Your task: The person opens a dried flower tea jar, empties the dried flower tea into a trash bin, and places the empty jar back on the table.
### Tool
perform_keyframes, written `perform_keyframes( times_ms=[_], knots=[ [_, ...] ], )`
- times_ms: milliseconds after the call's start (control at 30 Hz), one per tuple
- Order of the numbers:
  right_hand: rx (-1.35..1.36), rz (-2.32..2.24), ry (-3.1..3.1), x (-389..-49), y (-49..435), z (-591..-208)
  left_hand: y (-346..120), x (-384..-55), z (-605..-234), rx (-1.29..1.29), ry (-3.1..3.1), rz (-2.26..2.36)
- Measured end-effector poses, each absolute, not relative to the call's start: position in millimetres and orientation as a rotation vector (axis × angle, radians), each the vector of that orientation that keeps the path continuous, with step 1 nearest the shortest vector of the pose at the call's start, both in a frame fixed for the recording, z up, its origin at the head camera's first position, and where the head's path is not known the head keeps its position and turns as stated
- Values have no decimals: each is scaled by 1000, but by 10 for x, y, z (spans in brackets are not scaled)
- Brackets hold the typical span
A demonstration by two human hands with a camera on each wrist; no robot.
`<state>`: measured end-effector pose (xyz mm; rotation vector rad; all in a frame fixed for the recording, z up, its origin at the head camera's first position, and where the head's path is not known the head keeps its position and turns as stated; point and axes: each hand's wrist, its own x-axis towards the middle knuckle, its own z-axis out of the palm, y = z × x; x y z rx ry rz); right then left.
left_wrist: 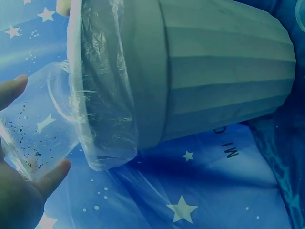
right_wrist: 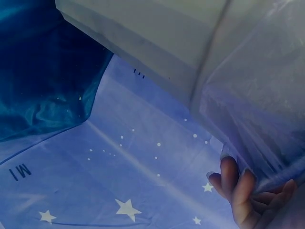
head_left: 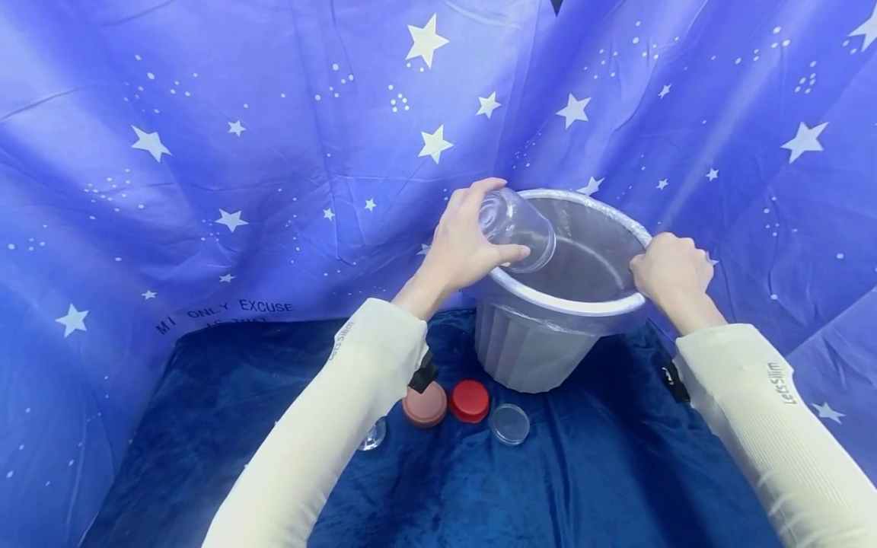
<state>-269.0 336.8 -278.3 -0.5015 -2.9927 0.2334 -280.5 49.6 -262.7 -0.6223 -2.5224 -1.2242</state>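
Observation:
My left hand [head_left: 460,237] grips a clear jar [head_left: 524,232], thumb on one side and fingers on the other. The jar is tipped with its mouth over the opening of a grey trash bin [head_left: 530,346]. In the left wrist view, small dark specks [left_wrist: 31,138] cling to the inside of the jar. A clear plastic liner [left_wrist: 107,86] is folded over the bin's rim. My right hand [head_left: 674,274] holds that rim on the right side, its fingers curled over the edge and the liner; the bin leans a little.
On the dark blue cloth [head_left: 425,495] before the bin lie a pink round lid or tub [head_left: 425,405], a red lid [head_left: 470,401] and a clear disc-shaped lid [head_left: 510,424]. A clear object [head_left: 373,435] is partly hidden by the left sleeve. A star-patterned curtain [head_left: 308,152] stands close behind.

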Motion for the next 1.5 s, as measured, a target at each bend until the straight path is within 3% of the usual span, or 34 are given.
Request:
perform_keyframes(
  times_ms=[967,1500],
  knots=[
    [-523,227,-2991,-2673,3333,-2761,374,-2834,-2662,-327,-2491,-1679],
    [-543,208,-3000,-2683,3318,-2757,568,-2836,-2594,-610,-2537,-1362]
  ],
)
